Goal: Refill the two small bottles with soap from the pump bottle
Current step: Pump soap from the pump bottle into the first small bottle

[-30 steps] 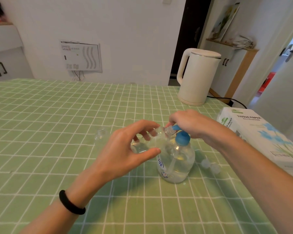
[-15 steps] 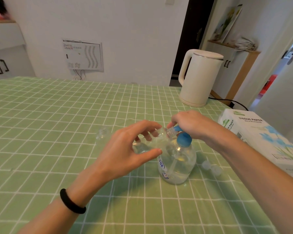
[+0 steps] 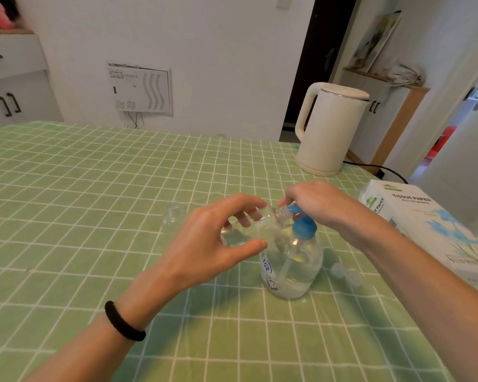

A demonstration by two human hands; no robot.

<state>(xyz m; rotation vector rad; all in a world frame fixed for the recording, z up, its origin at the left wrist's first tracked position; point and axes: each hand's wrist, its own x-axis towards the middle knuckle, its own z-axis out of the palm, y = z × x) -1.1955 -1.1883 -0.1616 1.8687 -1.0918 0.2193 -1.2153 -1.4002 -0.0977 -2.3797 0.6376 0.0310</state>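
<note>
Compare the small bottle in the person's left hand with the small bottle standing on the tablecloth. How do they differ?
The held bottle is off the table, gripped by the left hand; the standing bottle rests on the tablecloth, untouched. The held bottle is tilted, its mouth at the blue nozzle of the pump bottle; the standing bottle is upright. Both are small and clear.

A table [image 3: 66, 216] spread with a green checked cloth carries a clear pump bottle [image 3: 293, 266] with a blue top, standing upright near the front. To its left, well apart, stands a second small bottle [image 3: 174, 214], uncapped. Two small clear caps [image 3: 338, 270] lie just right of the pump bottle. A cream kettle [image 3: 329, 133] and a tissue box [image 3: 425, 224] occupy the right side.
</note>
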